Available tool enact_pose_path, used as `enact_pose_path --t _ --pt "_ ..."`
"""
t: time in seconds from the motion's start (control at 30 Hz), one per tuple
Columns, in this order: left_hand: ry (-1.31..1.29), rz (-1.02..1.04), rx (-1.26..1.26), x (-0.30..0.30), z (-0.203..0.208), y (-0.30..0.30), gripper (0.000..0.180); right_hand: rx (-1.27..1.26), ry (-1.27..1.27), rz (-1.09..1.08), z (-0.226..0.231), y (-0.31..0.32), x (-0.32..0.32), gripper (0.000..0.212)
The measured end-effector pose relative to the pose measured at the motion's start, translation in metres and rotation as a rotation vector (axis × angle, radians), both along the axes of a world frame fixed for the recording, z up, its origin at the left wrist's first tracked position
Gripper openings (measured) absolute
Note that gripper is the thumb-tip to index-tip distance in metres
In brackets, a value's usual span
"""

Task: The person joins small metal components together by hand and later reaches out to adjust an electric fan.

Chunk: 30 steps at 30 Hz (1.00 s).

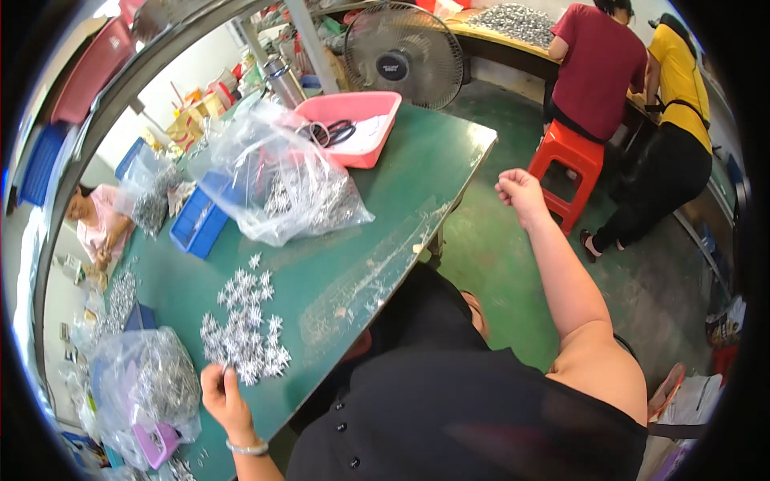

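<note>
A loose pile of small silver spiky metal pieces [243, 333] lies on the green tabletop. At its near edge is my left hand [224, 398], a bracelet on its wrist, thumb and fingers closed together. Anything between those fingertips is hidden. My right hand [521, 195] is held out past the table's right edge, above the floor, with its fingers curled in. Whether it pinches something small cannot be made out. Beyond the pile lies a clear plastic bag [281, 184] full of similar silver pieces.
A blue tray [199, 227] and a pink basin [377, 148] with scissors stand farther back on the table [337, 264]. Another filled bag [152, 377] lies at left with a purple scoop [156, 442]. A fan [401, 56], a red stool [568, 164] and several people are around.
</note>
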<state>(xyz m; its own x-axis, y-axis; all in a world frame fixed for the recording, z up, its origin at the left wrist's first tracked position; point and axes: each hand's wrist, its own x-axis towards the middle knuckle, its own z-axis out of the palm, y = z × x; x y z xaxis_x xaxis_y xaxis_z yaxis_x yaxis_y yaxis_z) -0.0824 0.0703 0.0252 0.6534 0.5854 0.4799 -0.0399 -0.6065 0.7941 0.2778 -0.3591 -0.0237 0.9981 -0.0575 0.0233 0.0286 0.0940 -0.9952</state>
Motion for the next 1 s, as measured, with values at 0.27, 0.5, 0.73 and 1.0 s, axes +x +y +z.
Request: enact_pose_path --t 0.27,0.5,0.73,1.0 --pt "0.216 -0.06 -0.118 0.035 0.027 -0.024 0.005 -0.273 -0.205 -0.1 0.044 -0.011 0.122 0.007" --pt "0.259 -0.578 -0.618 0.175 0.1 -0.071 0.007 -0.936 -0.482 -0.214 0.162 0.01 0.277 0.021" --pt "0.41 -0.352 -0.911 0.244 0.145 -0.127 0.008 -1.096 -0.424 0.04 0.218 0.055 0.388 0.029" --pt "0.46 -0.097 -0.997 0.285 0.174 -0.188 0.005 -1.14 -0.495 0.257 0.22 0.068 0.419 0.027"
